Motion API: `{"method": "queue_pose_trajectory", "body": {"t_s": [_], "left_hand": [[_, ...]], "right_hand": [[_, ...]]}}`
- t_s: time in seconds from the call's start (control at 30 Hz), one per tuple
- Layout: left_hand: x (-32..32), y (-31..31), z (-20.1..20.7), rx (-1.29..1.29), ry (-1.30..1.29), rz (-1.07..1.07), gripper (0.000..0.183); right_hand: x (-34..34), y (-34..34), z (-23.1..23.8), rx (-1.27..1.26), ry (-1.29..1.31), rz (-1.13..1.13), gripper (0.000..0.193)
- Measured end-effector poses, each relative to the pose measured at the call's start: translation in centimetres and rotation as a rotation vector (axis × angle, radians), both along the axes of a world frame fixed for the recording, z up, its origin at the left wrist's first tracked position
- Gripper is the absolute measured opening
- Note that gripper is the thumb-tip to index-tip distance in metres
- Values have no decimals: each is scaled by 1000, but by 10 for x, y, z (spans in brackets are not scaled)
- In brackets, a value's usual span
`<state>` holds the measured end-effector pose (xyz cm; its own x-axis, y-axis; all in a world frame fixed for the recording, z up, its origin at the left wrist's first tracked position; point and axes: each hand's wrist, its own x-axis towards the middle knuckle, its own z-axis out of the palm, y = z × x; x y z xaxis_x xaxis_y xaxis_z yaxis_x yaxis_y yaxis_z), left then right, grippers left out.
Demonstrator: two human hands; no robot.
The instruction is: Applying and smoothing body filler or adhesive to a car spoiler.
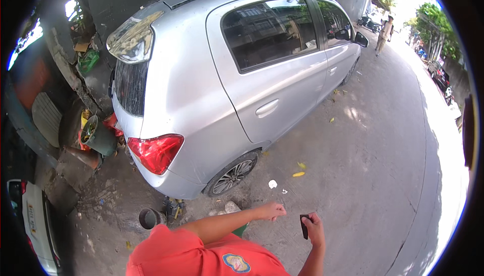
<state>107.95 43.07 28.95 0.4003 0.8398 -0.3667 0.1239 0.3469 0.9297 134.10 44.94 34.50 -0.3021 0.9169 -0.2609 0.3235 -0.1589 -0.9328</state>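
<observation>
My left hand (271, 211) reaches across in front of me, its fingers curled in. Whether anything is inside those fingers is hidden. To its right, my right hand (316, 229) is closed on a small, flat, black oblong object (304, 227), held upright between thumb and fingers. Both hands are above the pavement, apart from each other. Beyond them stands a silver hatchback car (186, 84), with its red tail light (157, 152) and rear wheel (233, 177) on the side nearest me. Neither hand touches the car.
A dark bucket (149, 218) stands on the ground at the near left, with stones (232, 207) nearby. By the wall is a bin (101, 137) with leaves. A white vehicle (36, 225) is at the left edge. Far up the road, a person (385, 35) is on foot.
</observation>
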Motion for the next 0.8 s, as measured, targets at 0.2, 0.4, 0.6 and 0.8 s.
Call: {"method": "queue_pose_trajectory", "body": {"t_s": [0.2,0.4,0.6,0.8], "left_hand": [[-93,18,-70,909,998,-10,35],[-159,59,32,281,516,129,37],[-168,103,131,411,232,469,30],[-214,94,167,337,69,972,21]], "right_hand": [[61,76,-118,-23,-928,129,21],[-52,164,-60,161,-579,300,24],[-250,204,85,128,-31,530,14],[-353,236,165,287,-3,1015,20]]}}
